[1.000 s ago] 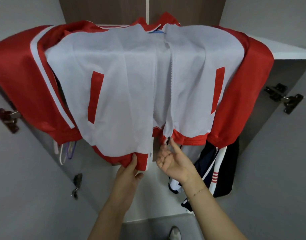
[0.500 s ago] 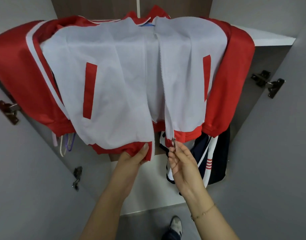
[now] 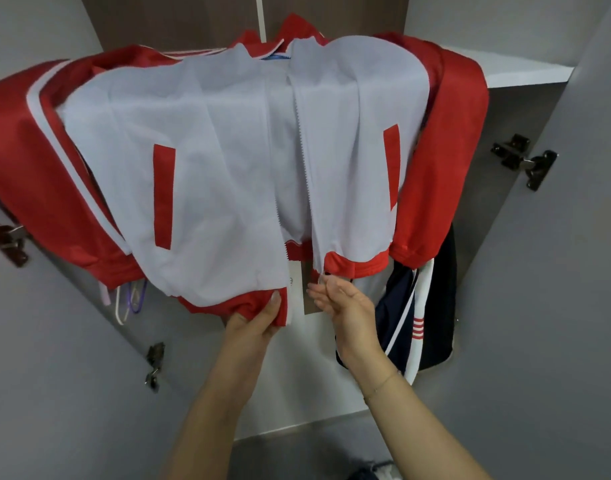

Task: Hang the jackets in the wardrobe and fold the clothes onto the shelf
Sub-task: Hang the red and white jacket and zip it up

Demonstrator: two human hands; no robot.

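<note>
A white jacket with red sleeves and a red hem hangs in the open wardrobe, its front unzipped. My left hand grips the red hem of the jacket's left front panel, thumb on top. My right hand pinches the zipper end at the bottom corner of the right front panel. A navy jacket with white and red stripes hangs behind, at the lower right, partly hidden by the red sleeve.
A white shelf runs above the jackets at the right. Empty hangers in pink, white and purple dangle at the left below the sleeve. Grey wardrobe doors stand open on both sides, with metal hinges on the right door.
My right hand went from an open palm under the hem to pinching the zipper end. My left hand kept its hold on the left hem. The view shifted slightly.
</note>
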